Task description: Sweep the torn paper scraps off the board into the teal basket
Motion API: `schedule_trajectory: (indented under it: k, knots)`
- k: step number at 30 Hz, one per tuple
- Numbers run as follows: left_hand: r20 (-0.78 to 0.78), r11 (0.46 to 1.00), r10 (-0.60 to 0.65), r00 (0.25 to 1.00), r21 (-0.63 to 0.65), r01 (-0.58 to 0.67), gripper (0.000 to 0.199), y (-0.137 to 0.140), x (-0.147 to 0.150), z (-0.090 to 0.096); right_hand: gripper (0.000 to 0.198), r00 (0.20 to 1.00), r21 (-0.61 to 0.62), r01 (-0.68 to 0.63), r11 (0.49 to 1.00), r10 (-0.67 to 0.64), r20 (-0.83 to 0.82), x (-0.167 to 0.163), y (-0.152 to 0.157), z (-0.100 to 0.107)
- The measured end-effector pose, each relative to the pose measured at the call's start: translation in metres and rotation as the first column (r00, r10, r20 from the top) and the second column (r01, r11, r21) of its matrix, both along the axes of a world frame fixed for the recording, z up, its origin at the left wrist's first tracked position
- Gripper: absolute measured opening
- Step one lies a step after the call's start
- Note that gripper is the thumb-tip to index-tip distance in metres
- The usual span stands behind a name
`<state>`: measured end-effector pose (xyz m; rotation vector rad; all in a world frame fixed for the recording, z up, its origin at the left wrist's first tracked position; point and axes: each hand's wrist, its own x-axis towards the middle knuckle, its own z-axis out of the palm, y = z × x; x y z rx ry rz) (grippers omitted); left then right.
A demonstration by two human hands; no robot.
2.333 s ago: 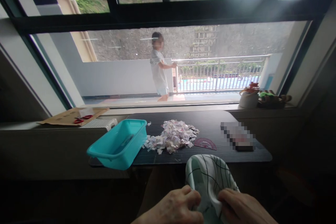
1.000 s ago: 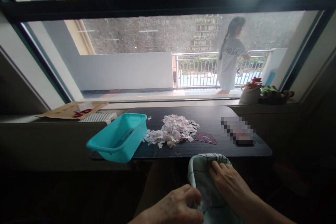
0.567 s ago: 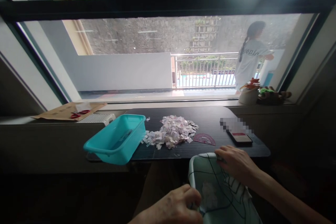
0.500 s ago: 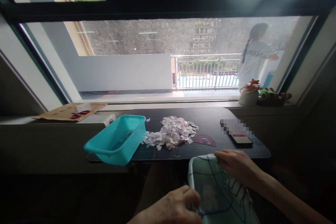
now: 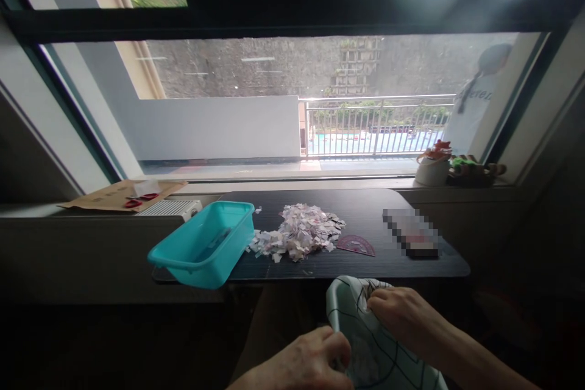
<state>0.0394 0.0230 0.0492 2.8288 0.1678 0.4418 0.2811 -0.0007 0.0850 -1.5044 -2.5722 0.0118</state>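
Head view: left hand [image 5: 306, 362] at 6 o'clock and right hand [image 5: 402, 317] both pinch the checked cloth bag [image 5: 365, 341]; best keep its rim taut, mouth open.

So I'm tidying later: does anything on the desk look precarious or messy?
The teal tub sits tilted, overhanging the desk's front left corner. Beside it lies a loose heap of paper scraps.

Room in a home or school, dark desk [image 5: 365, 207] under wide window [image 5: 292, 103], railed balcony [image 5: 375, 134] outside, potted ornaments [image 5: 434, 164] on the sill
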Motion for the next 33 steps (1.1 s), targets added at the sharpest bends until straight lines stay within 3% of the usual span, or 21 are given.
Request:
schedule_trajectory:
  k: [8, 12, 16, 21, 25, 27, 29, 31, 33]
  knots:
    - [-0.055, 0.998, 0.034, 0.998, 0.047, -0.031, 0.017, -0.005, 0.009, -0.031, 0.026, 0.978, -0.061, 0.016, 0.998, -0.029, -0.206, -0.01, 0.007, -0.022]
    - [-0.026, 0.996, 0.086, 0.996, 0.013, -0.086, 0.02, -0.004, 0.012, -0.034, 0.03, 0.959, -0.075, 0.014, 0.997, -0.035, -0.281, -0.012, 0.007, -0.03]
    - [-0.057, 0.993, 0.098, 0.994, -0.059, -0.101, 0.016, -0.003, 0.008, -0.03, 0.032, 0.968, -0.135, -0.002, 0.991, -0.032, -0.25, -0.014, 0.003, -0.035]
    - [-0.066, 0.989, 0.104, 0.992, -0.101, -0.11, 0.007, -0.003, -0.004, -0.024, 0.017, 0.985, -0.137, 0.061, 0.989, -0.082, -0.151, 0.001, -0.013, -0.015]
    - [-0.109, 0.991, 0.096, 0.989, -0.079, -0.105, 0.009, -0.005, -0.007, -0.019, 0.023, 0.991, -0.095, 0.089, 0.991, -0.098, -0.095, 0.013, -0.031, -0.001]
    - [-0.113, 0.992, 0.094, 0.989, -0.07, -0.103, 0.012, -0.007, -0.005, -0.018, 0.018, 0.992, -0.092, 0.124, 0.988, -0.122, 0.024, 0.015, -0.034, -0.015]
    - [-0.064, 0.995, 0.086, 0.994, -0.043, -0.089, 0.01, -0.008, -0.002, -0.018, 0.006, 0.985, -0.046, 0.135, 0.99, -0.129, 0.115, 0.015, -0.03, -0.044]
    - [0.004, 0.998, 0.064, 0.998, -0.024, -0.064, 0.008, -0.008, 0.0, -0.02, 0.019, 0.981, 0.075, 0.155, 0.985, -0.162, 0.11, 0.011, -0.021, -0.08]
    - [0.041, 0.998, 0.053, 0.998, -0.036, -0.052, 0.009, -0.007, 0.002, -0.024, 0.028, 0.988, 0.117, 0.13, 0.985, -0.139, 0.069, 0.004, -0.012, -0.112]
